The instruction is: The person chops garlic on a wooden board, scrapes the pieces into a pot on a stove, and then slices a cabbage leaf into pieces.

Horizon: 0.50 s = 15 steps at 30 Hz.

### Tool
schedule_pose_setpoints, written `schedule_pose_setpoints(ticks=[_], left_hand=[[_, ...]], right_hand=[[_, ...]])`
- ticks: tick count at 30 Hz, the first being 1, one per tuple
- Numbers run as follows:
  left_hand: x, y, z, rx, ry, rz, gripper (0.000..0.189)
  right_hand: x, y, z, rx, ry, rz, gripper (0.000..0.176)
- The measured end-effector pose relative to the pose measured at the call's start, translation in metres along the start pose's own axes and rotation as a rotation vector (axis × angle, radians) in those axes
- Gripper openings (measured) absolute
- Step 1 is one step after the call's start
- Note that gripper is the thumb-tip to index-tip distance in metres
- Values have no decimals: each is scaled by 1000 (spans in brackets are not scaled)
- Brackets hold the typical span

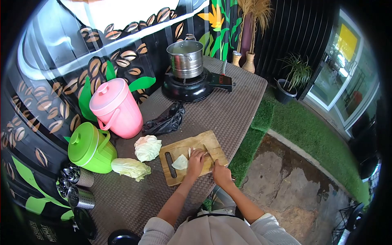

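On the brown woven-pattern table (122,196) lies a wooden cutting board (169,183) with a dark slot at its left end. My left hand (197,160) presses with closed fingers on pale pieces of vegetable on the board. A knife (209,153) points away from me, its handle in my right hand (221,173), with the blade just right of my left fingertips. A flat pale green leaf piece (180,162) rests left of my left hand. Beyond the board's left side sit a cabbage (147,148) and a longer leafy head (130,169).
A steel pot (185,61) stands on a black stove (187,89) at the back. Left are a pink lidded container (118,110), a green one (92,149) and metal utensil holders (81,197). A black plastic bag (165,120) lies behind the board.
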<state>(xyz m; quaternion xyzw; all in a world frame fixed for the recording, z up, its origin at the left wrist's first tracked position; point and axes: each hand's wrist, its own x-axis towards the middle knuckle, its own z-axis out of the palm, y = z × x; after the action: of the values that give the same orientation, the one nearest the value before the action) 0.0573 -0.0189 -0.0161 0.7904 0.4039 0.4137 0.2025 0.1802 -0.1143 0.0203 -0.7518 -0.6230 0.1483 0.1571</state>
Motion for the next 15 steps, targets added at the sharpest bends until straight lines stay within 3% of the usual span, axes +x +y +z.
schedule_pose_setpoints(ticks=[4, 15], left_hand=[[0, 4, -5, -15, -25, 9, 12], [0, 2, -3, -44, 19, 39, 10]], right_hand=[[4, 1, -7, 23, -74, 14, 27], [-7, -8, 15, -78, -34, 38, 21]])
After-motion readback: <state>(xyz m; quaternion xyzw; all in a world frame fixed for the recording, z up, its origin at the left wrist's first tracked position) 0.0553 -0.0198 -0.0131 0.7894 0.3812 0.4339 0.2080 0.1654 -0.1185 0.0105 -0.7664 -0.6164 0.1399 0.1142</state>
